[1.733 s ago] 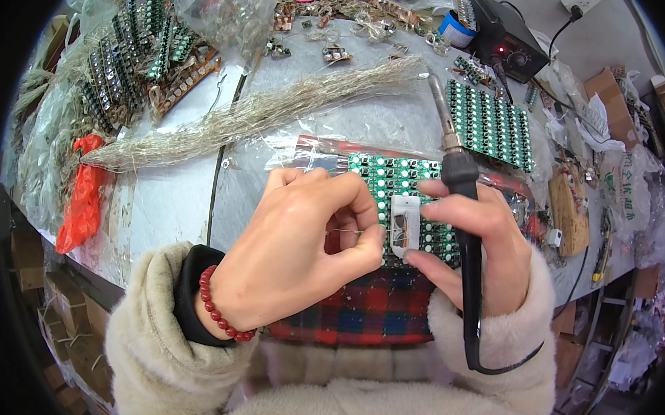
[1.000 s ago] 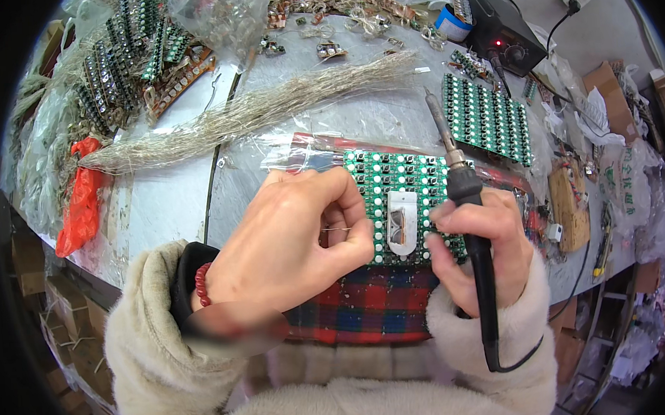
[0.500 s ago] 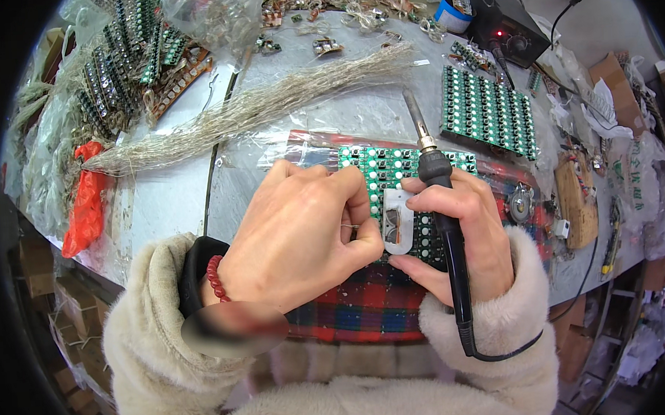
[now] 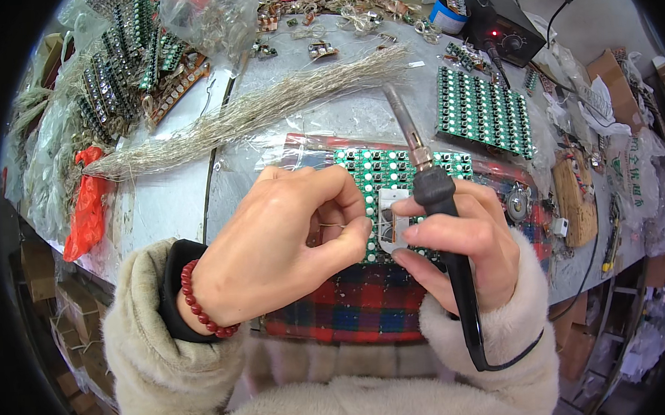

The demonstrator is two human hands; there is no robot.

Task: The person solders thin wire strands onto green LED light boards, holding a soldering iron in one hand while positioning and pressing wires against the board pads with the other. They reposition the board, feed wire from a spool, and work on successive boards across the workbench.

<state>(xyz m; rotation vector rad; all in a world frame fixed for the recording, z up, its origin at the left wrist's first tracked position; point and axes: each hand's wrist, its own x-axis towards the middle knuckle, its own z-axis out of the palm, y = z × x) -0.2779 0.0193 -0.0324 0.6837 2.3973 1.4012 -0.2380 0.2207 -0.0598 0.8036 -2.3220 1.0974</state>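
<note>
My left hand (image 4: pixel 289 240) pinches a thin wire between thumb and forefinger, its fingertips touching a small whitish part (image 4: pixel 390 223). My right hand (image 4: pixel 466 238) grips a black soldering iron (image 4: pixel 431 187), whose metal tip points up and away from me, and its fingers also steady the small part. Both hands hover over a green circuit board panel (image 4: pixel 387 171) with rows of small black components. The panel lies on a red plaid cloth (image 4: pixel 368 307) at the near table edge.
A second green board panel (image 4: pixel 485 109) lies to the right. A black soldering station (image 4: pixel 499 22) stands at the back right. A long bundle of fine wire strands (image 4: pixel 245 114) crosses the table. More boards (image 4: pixel 125 60) are stacked at the back left, beside an orange bag (image 4: pixel 84 209).
My right hand has swung the soldering iron leftward, so its tip now points up and to the left. Both hands stay pressed together around the small part.
</note>
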